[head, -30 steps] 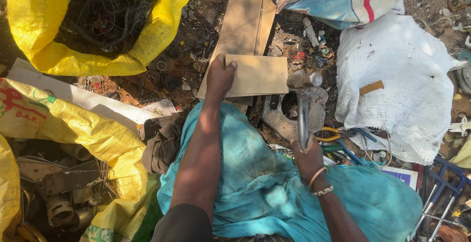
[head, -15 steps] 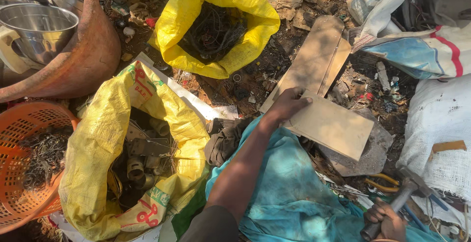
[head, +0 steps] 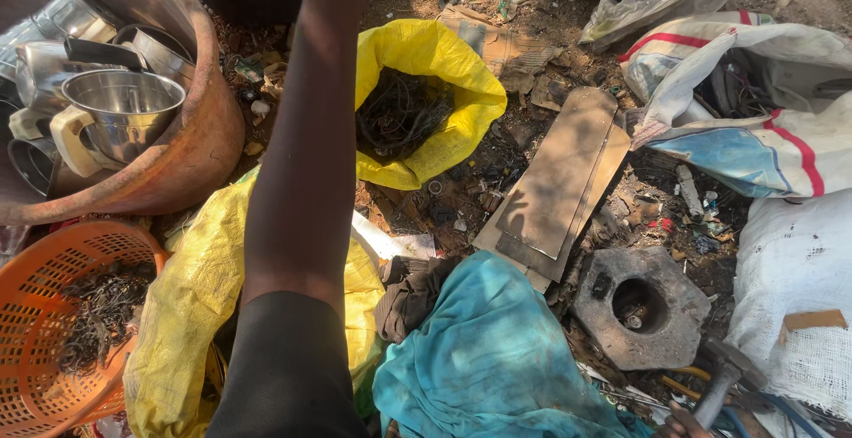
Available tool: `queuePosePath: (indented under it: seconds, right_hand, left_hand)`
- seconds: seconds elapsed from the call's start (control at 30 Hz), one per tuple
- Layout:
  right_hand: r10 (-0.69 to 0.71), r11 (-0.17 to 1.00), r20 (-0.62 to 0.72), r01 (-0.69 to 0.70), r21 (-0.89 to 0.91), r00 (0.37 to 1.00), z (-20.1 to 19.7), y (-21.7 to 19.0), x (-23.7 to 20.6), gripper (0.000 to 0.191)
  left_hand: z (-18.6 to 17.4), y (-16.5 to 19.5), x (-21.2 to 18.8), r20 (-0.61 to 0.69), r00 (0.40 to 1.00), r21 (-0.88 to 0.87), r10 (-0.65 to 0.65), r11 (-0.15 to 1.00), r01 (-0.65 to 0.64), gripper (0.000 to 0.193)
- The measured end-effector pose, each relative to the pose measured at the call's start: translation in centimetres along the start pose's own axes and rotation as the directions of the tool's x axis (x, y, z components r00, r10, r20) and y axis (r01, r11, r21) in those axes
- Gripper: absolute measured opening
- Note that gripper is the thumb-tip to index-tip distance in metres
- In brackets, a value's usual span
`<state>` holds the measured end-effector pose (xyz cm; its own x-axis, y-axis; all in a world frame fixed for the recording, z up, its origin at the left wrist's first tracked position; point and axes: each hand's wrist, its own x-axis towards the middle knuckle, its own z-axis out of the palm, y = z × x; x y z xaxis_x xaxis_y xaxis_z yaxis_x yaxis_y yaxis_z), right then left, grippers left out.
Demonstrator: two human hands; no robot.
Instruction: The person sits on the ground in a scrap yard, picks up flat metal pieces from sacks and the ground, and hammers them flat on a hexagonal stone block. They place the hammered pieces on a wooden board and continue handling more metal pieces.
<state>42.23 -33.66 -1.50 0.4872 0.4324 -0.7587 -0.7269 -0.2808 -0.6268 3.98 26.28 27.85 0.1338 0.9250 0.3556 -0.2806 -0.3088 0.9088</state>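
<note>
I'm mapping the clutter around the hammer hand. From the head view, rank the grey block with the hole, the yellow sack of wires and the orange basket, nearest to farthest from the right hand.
From the right hand, at the bottom edge gripping the hammer:
1. Grey block with the hole, just above it.
2. Yellow sack of wires, up and left, centre.
3. Orange basket, far left edge.

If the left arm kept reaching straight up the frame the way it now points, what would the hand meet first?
That cannot be settled: the left forearm runs out of the top edge, so the hand is out of view. The dark patch beyond the clay tub lies along that line, though depth is unclear.
</note>
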Motion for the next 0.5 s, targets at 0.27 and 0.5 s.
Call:
queuePosePath:
  seconds: [0.27, 0.5]
  right_hand:
    - [-0.053, 0.998, -0.079, 0.051, -0.026, 0.995, -0.5, 0.9, -1.1, 0.026]
    - [-0.28, 0.955, -0.15, 0.259, -0.145, 0.948, -2.1, 3.4, -3.2, 0.044]
  left_hand:
    - [13.3, -10.8, -20.9, 0.371, 0.741, -0.101, -0.56, 0.769, 0.631, 0.036]
    - [13.3, -20.2, -28.1, -0.057, 0.904, 0.694, -0.424, 0.634, 0.341, 0.044]
